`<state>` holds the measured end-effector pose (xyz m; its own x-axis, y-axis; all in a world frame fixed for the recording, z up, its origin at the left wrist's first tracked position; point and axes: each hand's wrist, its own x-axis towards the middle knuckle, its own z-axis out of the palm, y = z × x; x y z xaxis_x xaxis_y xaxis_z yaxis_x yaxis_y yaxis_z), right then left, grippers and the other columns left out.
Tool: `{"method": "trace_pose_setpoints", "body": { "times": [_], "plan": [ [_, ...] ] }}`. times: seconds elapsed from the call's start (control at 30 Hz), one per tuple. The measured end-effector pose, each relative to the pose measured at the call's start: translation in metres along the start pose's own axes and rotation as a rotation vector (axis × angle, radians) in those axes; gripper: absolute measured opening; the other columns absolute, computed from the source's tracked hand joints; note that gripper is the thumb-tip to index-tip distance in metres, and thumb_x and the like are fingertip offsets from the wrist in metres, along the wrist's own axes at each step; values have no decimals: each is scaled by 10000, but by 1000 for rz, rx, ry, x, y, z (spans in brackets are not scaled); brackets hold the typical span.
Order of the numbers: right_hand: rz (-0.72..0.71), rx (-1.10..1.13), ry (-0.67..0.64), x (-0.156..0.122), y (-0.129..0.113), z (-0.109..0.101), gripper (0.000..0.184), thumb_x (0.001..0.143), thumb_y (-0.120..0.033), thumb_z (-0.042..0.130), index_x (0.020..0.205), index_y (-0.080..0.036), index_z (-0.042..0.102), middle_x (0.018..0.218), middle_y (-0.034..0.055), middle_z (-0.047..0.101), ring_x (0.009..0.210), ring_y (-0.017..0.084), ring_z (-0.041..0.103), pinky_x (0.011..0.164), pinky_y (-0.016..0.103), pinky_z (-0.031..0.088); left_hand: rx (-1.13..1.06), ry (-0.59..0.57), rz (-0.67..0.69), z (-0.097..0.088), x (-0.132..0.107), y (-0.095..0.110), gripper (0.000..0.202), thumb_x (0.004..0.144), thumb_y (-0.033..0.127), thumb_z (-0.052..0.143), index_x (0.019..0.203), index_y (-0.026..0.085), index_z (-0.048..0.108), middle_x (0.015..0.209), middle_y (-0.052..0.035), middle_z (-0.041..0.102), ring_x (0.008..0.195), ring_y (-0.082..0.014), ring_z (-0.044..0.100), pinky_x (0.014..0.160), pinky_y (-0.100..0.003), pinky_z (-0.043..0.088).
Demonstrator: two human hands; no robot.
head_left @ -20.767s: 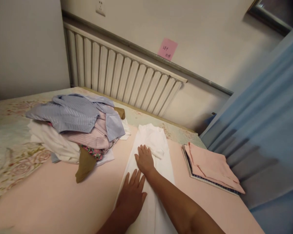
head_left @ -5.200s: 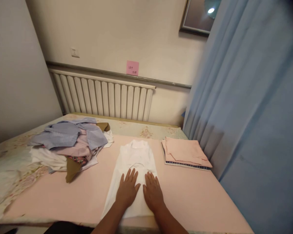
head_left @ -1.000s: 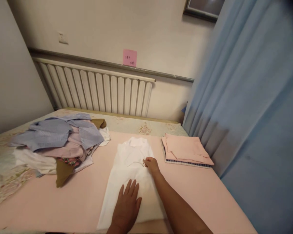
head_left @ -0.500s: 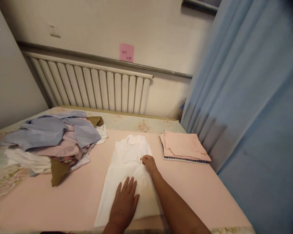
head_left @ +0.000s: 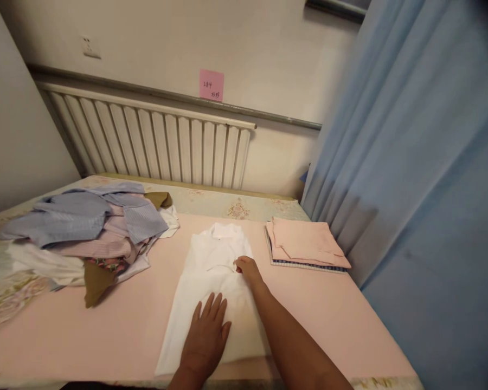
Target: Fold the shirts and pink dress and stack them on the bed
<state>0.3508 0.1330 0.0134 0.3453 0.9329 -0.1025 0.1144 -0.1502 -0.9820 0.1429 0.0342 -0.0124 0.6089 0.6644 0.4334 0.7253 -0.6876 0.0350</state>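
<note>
A white shirt [head_left: 211,254] lies lengthwise on the pink sheet, its collar end toward the wall and its sides folded into a long narrow shape. My left hand [head_left: 206,333] rests flat on the lower part of the shirt, fingers spread. Higher up, at the shirt's right side, my right hand [head_left: 247,268] is closed in a pinch on the white cloth. A small raised crease runs across the shirt just left of those fingers. The fingertips' exact hold is partly hidden.
To the left is a loose heap of clothes [head_left: 81,222] in blue, pink, white and olive. A folded stack with pink cloth [head_left: 307,241] on top lies to the right. Behind the bed stand a radiator [head_left: 158,143] and the wall; a blue curtain [head_left: 410,151] hangs along the right.
Almost nothing differs. Both hands keep their places on the shirt, and the view has shifted very slightly.
</note>
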Motion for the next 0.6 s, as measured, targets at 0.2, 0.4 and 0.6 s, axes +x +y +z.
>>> {"method": "trace_pose_setpoints", "body": {
  "times": [0.2,0.4,0.6],
  "plan": [
    [-19,7,-18,-1,-1,-1,182,669,-333,530,657,-174,618,524,-43,535,534,100,471,571,218,369,14,-12,3,1,0,0,468,926,364,365,1369,241,453,1441,-37,453,1356,-277,349,1079,-505,299],
    [-67,-30,-19,-2,-1,-1,192,646,-314,554,510,-189,501,499,-53,503,559,98,472,588,215,344,8,-32,0,0,0,0,466,926,359,363,1368,240,453,1444,-37,449,1358,-278,344,1078,-503,298],
    [-84,-96,-18,-1,0,-1,232,696,-313,550,510,-187,492,510,-50,506,577,98,490,589,214,361,7,-33,-2,0,0,0,470,928,367,362,1368,231,453,1445,-43,449,1358,-279,345,1076,-501,302]
  ]
}}
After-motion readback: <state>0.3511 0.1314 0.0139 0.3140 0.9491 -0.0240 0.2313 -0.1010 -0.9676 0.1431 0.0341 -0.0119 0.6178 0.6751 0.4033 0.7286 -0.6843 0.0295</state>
